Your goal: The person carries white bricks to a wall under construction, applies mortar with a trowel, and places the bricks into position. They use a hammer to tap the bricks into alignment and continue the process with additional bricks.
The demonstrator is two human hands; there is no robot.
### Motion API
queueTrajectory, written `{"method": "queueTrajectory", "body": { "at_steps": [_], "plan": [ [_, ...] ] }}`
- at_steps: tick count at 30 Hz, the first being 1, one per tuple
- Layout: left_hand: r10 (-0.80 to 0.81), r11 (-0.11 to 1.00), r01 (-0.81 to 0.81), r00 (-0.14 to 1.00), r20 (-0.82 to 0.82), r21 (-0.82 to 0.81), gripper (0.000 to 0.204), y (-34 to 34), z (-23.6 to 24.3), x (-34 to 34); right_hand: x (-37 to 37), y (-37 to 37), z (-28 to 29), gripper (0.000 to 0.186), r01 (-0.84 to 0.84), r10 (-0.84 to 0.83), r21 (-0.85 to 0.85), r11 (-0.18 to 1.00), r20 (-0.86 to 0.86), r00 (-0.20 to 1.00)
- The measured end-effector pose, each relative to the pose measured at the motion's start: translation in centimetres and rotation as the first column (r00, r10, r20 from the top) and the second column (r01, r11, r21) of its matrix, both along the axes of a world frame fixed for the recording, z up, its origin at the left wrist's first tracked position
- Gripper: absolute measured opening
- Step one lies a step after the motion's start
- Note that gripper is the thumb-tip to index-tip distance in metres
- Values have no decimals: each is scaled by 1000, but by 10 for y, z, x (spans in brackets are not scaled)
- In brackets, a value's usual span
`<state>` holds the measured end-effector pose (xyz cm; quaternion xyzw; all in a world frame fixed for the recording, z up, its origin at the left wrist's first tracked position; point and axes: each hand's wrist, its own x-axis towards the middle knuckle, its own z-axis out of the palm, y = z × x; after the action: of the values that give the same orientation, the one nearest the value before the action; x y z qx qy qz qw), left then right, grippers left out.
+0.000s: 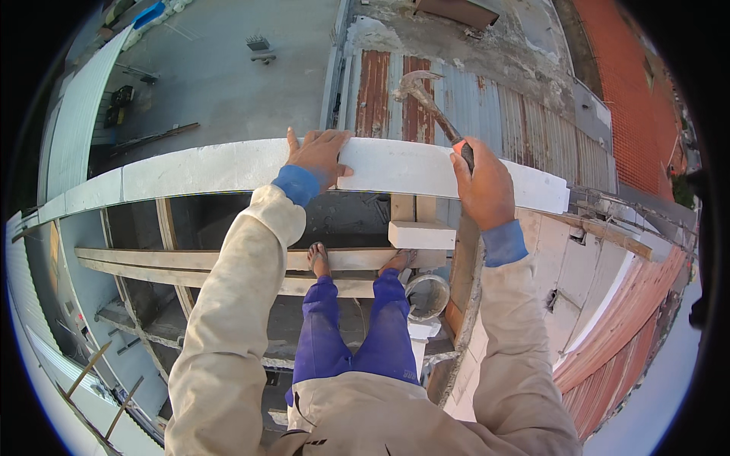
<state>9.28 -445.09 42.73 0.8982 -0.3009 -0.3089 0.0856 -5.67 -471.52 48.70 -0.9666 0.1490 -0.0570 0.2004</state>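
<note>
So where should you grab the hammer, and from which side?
Probably by the grip, the end nearest the person, coming from the near right. The hammer slants, its clawed head pointing far and left, so the handle leads back that way. The right hand holds it there, fingers clear of the head.

You wear a loose beige top (372, 410) with dark marks (315, 441) near the frame's bottom edge, wrinkled long sleeves (236, 304) ending in blue cuffs (505, 243), and violet-blue trousers (325, 327) at lower centre, a small pale marking (411, 375) on one leg.
</note>
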Motion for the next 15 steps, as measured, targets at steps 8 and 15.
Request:
{"method": "queueTrajectory", "body": {
  "at_steps": [8,15],
  "plan": [
    [1,999,-2,1000,29,48,70,-6,2,0,-149,64,-40,40,485,-409,294,824,-284,867],
    [-49,965,45,999,11,259,75,-28,15,7,-178,8,0,40,501,-528,363,786,-30,849]
  ]
}}
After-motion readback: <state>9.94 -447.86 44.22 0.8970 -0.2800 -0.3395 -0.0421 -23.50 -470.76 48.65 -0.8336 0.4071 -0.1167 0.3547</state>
